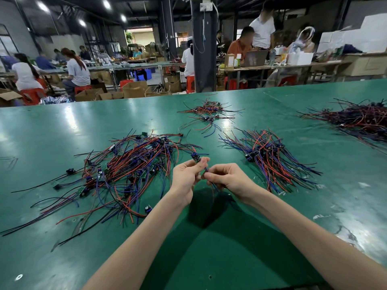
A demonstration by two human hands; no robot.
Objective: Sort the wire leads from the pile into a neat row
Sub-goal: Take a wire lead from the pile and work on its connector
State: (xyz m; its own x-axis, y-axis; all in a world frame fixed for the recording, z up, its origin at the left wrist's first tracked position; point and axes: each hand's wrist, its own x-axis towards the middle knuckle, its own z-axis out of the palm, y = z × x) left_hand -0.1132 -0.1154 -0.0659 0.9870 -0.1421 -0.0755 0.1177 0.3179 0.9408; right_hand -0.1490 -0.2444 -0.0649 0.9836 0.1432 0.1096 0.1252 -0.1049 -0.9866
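Two hands are being held close together above the green table [230, 258], and one wire lead [196, 157] is being gripped between them. Its small blue component end is being pinched at the curled fingertips of the left hand [186, 176]. Its red and blue wires are being pinched lower down by the thumb and curled fingers of the right hand [228, 178]. Just left of the left hand, a large tangled pile [129, 170] of leads is being kept on the table. Right of the right hand, a tidier bundle [270, 162] is being kept, with its wires fanned toward the person. Beyond the hands a smaller heap [209, 114] is lying, and a dark heap [360, 120] is lying far off to the right.
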